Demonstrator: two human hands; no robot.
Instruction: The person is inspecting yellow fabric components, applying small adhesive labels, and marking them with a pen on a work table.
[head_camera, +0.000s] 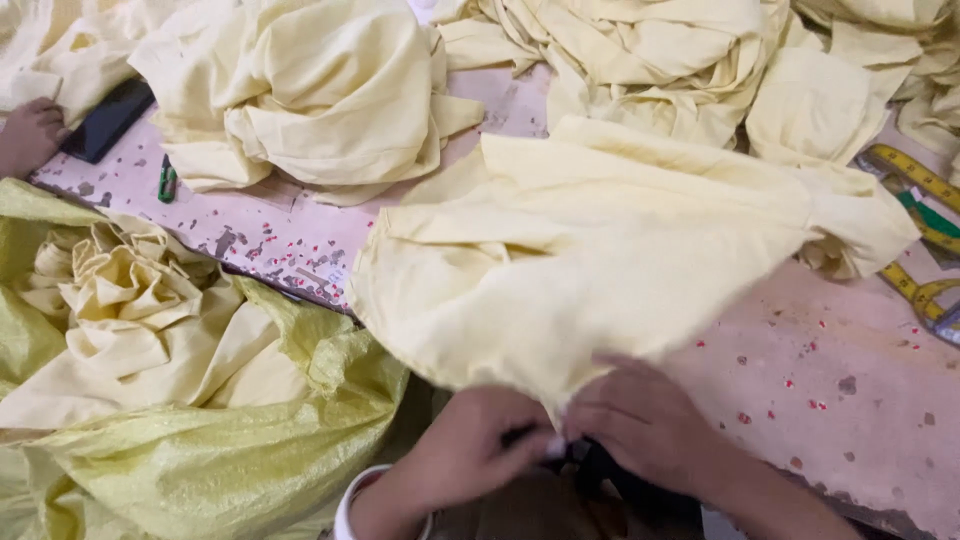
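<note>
Your two hands meet at the bottom edge of view, left hand (470, 450) and right hand (640, 420) side by side, each with its grip pinched on the near corner of a pale yellow cloth (600, 260). From your fingers that cloth fans out and away across the tabletop (840, 380), a worn pinkish board flecked with red spots. Something dark sits just under your hands, too hidden to make out. To your left a yellow woven sack (200, 450) stands open with more crumpled cloth inside. Further piles of the same fabric (320, 90) crowd the far side. A green marker (167, 180) lies near the left pile, a dark flat object (108, 120) beyond it, and another person's hand (28, 135) rests at the left edge. A yellow tape measure (915, 230) curls at the right.
</note>
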